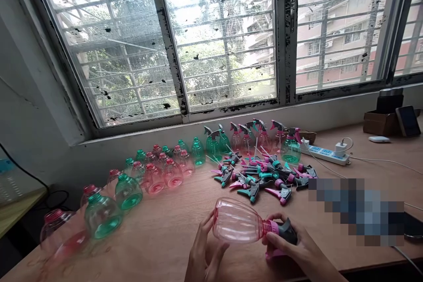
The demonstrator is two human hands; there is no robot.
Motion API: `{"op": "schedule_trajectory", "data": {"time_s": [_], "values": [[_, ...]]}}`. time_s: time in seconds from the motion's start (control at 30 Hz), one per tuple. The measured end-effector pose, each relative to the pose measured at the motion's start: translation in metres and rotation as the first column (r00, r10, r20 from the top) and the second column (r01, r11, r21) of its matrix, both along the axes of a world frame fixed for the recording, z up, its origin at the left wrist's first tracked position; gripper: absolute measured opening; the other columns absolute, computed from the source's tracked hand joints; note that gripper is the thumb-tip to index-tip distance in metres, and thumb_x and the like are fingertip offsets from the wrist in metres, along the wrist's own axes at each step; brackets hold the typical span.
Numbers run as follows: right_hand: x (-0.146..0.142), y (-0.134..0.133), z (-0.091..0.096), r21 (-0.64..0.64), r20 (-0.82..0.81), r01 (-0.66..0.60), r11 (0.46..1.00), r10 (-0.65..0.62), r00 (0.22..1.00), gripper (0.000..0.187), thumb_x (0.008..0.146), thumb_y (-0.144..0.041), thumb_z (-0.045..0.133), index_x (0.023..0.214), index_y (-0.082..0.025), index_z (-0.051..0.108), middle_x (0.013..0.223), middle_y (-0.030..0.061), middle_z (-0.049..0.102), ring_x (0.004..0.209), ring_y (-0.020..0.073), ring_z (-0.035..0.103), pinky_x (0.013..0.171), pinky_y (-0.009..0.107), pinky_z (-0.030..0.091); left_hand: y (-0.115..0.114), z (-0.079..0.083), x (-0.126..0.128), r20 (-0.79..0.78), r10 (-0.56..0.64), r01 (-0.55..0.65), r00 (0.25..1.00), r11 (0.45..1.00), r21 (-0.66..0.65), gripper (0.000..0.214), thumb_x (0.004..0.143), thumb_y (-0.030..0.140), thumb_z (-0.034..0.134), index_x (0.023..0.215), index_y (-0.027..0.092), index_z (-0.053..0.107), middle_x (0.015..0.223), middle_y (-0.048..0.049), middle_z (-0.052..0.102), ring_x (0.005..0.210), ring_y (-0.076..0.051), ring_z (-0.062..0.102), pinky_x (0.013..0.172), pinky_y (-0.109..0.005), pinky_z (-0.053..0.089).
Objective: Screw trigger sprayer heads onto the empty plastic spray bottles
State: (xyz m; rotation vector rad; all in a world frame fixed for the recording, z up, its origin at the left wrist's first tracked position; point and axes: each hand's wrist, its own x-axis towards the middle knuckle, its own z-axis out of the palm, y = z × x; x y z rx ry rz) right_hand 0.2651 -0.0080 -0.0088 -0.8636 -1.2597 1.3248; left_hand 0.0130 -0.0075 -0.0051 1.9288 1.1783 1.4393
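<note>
A clear pink spray bottle lies on its side between my hands, low over the wooden table. My left hand cups the bottle's base, fingers curled against it. My right hand wraps around the grey and pink trigger head sitting at the bottle's neck. A heap of loose trigger heads lies just behind the held bottle.
Empty pink and green bottles stand in rows from the left table edge toward the window. Finished bottles with sprayers line the sill. A white power strip, cables, a cardboard box and a phone sit at the right.
</note>
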Motion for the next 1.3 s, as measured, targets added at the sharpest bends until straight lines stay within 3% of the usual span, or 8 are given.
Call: {"op": "schedule_trajectory", "data": {"time_s": [0.13, 0.27, 0.53, 0.67, 0.83, 1.03, 1.2, 1.3], "values": [[0.001, 0.001, -0.004, -0.001, 0.01, -0.005, 1.0, 0.005, 1.0, 0.041, 0.082, -0.051, 0.077, 0.1, -0.02, 0.056, 0.073, 0.0029, 0.076, 0.065, 0.0225, 0.073, 0.066, 0.034, 0.058, 0.001, -0.007, 0.001, 0.031, 0.051, -0.052, 0.998, 0.999, 0.012, 0.048, 0.086, 0.044, 0.07, 0.13, 0.028, 0.06, 0.134, -0.0095, 0.065, 0.131, -0.031, 0.056, 0.117, -0.046, 0.038], [0.001, 0.001, -0.004, 0.02, 0.076, 0.003, 1.0, -0.005, 0.997, 0.039, 0.082, -0.049, 0.077, 0.098, -0.019, 0.058, 0.07, 0.0016, 0.074, 0.065, 0.0218, 0.072, 0.065, 0.033, 0.056, 0.003, -0.014, -0.001, 0.081, 0.003, 0.002, 0.997, 0.998, -0.068, 0.051, 0.086, 0.054, 0.066, 0.126, 0.022, 0.06, 0.138, -0.0144, 0.062, 0.131, -0.034, 0.056, 0.116, -0.051, 0.037], [0.0, 0.0, -0.002, -0.001, 0.0, -0.036, 0.999, 0.036, 0.999, 0.038, 0.083, -0.048, 0.076, 0.1, -0.02, 0.056, 0.072, 0.0025, 0.075, 0.065, 0.0219, 0.072, 0.066, 0.034, 0.056, 0.002, -0.006, 0.001, 0.044, 0.018, -0.021, 0.999, 0.998, 0.058, 0.046, 0.09, 0.043, 0.066, 0.133, 0.029, 0.058, 0.142, -0.009, 0.059, 0.136, -0.03, 0.051, 0.117, -0.045, 0.037], [0.001, 0.0, -0.005, 0.016, 0.039, -0.021, 1.0, 0.02, 0.999, 0.039, 0.083, -0.049, 0.076, 0.099, -0.019, 0.057, 0.069, 0.0021, 0.075, 0.064, 0.0213, 0.072, 0.066, 0.033, 0.057, 0.001, -0.01, 0.001, 0.043, 0.017, -0.017, 0.999, 1.0, 0.013, 0.058, 0.081, 0.047, 0.075, 0.132, 0.026, 0.058, 0.145, -0.0119, 0.056, 0.138, -0.034, 0.048, 0.117, -0.049, 0.037], [0.002, 0.002, -0.005, 0.028, 0.1, -0.019, 0.999, 0.016, 0.995, 0.039, 0.084, -0.049, 0.075, 0.101, -0.019, 0.057, 0.07, 0.0028, 0.076, 0.066, 0.0221, 0.072, 0.066, 0.033, 0.057, 0.001, -0.011, -0.003, 0.082, -0.03, 0.033, 0.996, 0.999, -0.035, 0.05, 0.092, 0.052, 0.059, 0.132, 0.022, 0.058, 0.149, -0.0152, 0.052, 0.138, -0.034, 0.048, 0.118, -0.05, 0.035], [0.001, 0.003, -0.006, 0.006, -0.01, 0.038, 0.999, -0.038, 0.999, 0.042, 0.083, -0.049, 0.076, 0.102, -0.02, 0.054, 0.072, 0.0026, 0.077, 0.064, 0.0225, 0.073, 0.065, 0.034, 0.057, 0.0, 0.001, -0.001, -0.049, -0.029, 0.032, 0.998, 0.998, 0.061, 0.05, 0.09, 0.034, 0.068, 0.138, 0.028, 0.055, 0.145, -0.0098, 0.057, 0.137, -0.031, 0.05, 0.117, -0.045, 0.039], [0.001, 0.003, -0.009, 0.03, -0.038, 0.052, 0.998, -0.05, 0.998, 0.042, 0.083, -0.05, 0.075, 0.103, -0.019, 0.054, 0.068, 0.0021, 0.076, 0.061, 0.0224, 0.072, 0.064, 0.034, 0.057, -0.002, -0.006, 0.002, 0.024, -0.004, 0.004, 1.0, 1.0, 0.002, 0.048, 0.087, 0.047, 0.068, 0.129, 0.026, 0.061, 0.144, -0.012, 0.059, 0.137, -0.034, 0.05, 0.116, -0.05, 0.038], [0.002, 0.005, -0.011, 0.025, -0.051, 0.066, 0.998, -0.064, 0.997, 0.042, 0.084, -0.05, 0.075, 0.104, -0.019, 0.053, 0.068, 0.0023, 0.076, 0.063, 0.0224, 0.072, 0.066, 0.034, 0.057, -0.001, -0.007, 0.002, 0.032, -0.012, 0.013, 0.999, 1.0, -0.022, 0.04, 0.091, 0.047, 0.063, 0.124, 0.025, 0.063, 0.146, -0.0126, 0.056, 0.138, -0.033, 0.049, 0.117, -0.05, 0.037]]}}
